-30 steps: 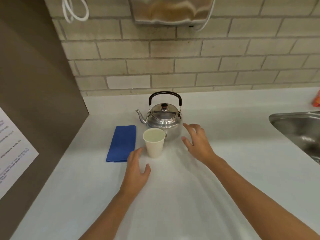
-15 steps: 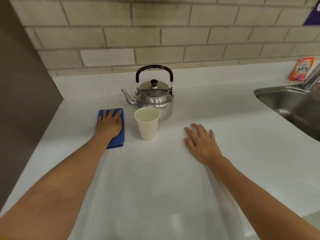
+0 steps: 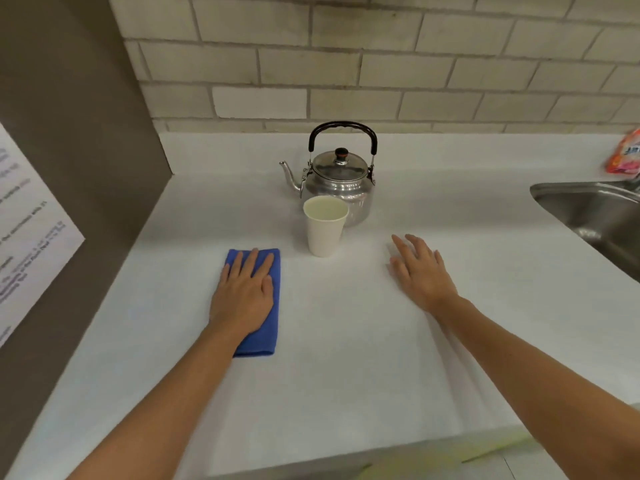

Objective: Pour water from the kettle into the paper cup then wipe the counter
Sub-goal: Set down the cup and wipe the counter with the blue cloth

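Blue cloth [image 3: 263, 327] nearer, under left hand [image 3: 242, 294].

Rear wall of pale beige rectangular brick [image 3: 381, 64], across the upper frame. Flat grey-brown side panel [image 3: 76, 140], left frame, bearing a white printed paper sheet [image 3: 24, 230] at far left. Stainless steel sink basin [image 3: 595, 213], right edge; orange-red printed packet [image 3: 623, 157] above it.

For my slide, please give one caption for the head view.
Left hand flat on blue cloth, right hand on counter, beside paper cup and kettle.
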Available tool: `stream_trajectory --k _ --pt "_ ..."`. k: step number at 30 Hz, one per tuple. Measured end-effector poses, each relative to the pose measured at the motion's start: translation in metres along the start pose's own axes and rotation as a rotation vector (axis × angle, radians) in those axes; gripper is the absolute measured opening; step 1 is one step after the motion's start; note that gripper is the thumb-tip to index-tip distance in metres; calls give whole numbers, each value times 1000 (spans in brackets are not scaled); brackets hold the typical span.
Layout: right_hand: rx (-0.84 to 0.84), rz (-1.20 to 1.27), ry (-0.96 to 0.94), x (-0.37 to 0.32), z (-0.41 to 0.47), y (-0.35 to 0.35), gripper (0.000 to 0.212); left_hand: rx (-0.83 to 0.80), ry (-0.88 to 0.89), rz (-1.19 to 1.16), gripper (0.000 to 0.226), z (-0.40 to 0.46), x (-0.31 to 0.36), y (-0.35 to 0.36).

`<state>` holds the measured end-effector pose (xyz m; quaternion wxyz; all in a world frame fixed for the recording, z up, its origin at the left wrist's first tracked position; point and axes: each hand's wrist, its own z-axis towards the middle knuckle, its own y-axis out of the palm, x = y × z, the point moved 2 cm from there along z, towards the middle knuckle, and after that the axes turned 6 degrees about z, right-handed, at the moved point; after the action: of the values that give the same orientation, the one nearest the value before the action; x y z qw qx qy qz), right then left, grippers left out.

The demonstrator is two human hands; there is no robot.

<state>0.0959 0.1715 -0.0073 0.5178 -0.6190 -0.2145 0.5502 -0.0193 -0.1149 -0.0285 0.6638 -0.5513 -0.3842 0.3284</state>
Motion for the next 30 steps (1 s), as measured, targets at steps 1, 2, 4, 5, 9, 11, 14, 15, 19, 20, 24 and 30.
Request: stream_trajectory --k 1,2,4,5,9,11,14,15,19,20,24,30 --pt "-7 22 10 0 -1 3 47 -15 -48 -5 50 1 -13 -2" --pt "-8 49 11 1 -3 5 47 -27 -103 6 50 2 -23 -4" --pt "-12 113 -18 3 -9 -1 48 -13 -204 40 50 3 -21 -9" --pt "-17 131 -19 7 -12 -7 48 -1 -249 44 51 2 -10 -10" --pt "-100 6 32 37 -16 -28 49 -7 -342 13 52 -17 88 -1" --pt "-157 -20 21 48 -19 -34 49 16 -284 -10 53 -30 151 8" --pt "-188 -56 -71 57 -23 -35 49 -3 -177 -31 54 -48 200 18" --pt "-176 -52 -97 60 -24 -35 49 3 -192 -33 54 -53 194 18" --pt "-139 -3 -134 67 -25 -40 49 95 -434 -30 53 -73 128 5" --pt "-138 -2 -143 70 -25 -41 49 92 -472 -24 53 -76 115 3" --pt "-126 1 -126 85 -21 -49 50 83 -598 16 53 -61 134 6" --pt "-105 260 -19 117 -18 -66 49 33 -343 -47 56 -11 287 29"
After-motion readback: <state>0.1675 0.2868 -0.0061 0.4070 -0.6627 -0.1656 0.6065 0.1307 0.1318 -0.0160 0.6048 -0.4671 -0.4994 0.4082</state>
